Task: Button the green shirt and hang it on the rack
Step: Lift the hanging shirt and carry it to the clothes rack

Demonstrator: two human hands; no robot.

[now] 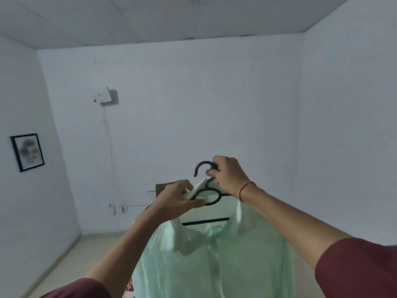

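Right hand (229, 175) fingers curled tight round the hanger (202, 165) neck, just under the hook. Left hand (176, 198) pinches a pale flap of the shirt (214, 265) against the hanger's loop; collar or tag, can't tell. The shirt hangs on the hanger, held up mid-air in front of the person.

Handling, judged: thin, light, floppy fabric that may slide off the shoulders if tilted. The stiff hanger bears the load, so carry it by the neck and keep it level.

Hidden: rack not in view. Placket blurred, buttons unreadable. Shirt's lower part cut off by the frame edge. Brown object (166, 186) behind the left hand unclear.
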